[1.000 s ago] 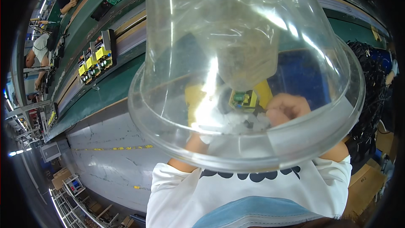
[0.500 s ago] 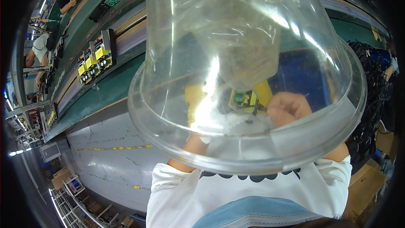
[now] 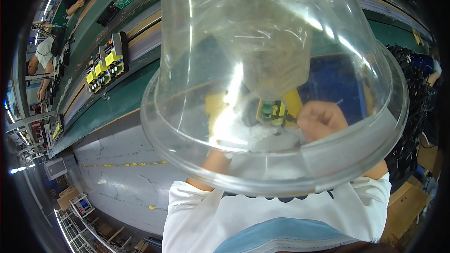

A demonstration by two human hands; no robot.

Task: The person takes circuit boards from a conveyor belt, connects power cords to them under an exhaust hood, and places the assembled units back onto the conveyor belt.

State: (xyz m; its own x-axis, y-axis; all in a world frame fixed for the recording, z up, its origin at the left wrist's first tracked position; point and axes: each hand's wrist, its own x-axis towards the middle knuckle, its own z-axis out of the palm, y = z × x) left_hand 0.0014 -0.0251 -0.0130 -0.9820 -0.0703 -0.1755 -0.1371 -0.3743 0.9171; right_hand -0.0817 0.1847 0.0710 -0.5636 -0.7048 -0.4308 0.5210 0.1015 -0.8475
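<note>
A clear plastic dome (image 3: 281,42) hangs right in front of the camera, so everything near the hands is seen through it and is blurred and glared.

The right hand (image 3: 323,121) is curled, its fingertips bunched on dark wires at the right edge of a small green and yellow circuit board (image 3: 272,111). That grip looks pinched together on the wires, though the plastic blurs the fingers too much to be sure of the contact. The left hand is mostly hidden: only the left forearm (image 3: 213,166) shows, rising from the white sleeve toward the board, and a glare patch covers where the hand should be, so I cannot tell whether its grip is apart or together.

The board sits low in the middle of the view, above a blue mat (image 3: 337,82) on the green surface (image 3: 117,100), with a yellow part (image 3: 213,107) just to its left. Whether it rests on the surface or is held above it I cannot tell.

The step in hand seems to be fitting or dressing the wires at the board's edge. The next move probably calls for steadying the board and guiding the wire ends with fine fingertip control.

Further left, a rack of similar boards (image 3: 105,68) stands along the line, and black cables (image 3: 415,93) pile at the right.
</note>
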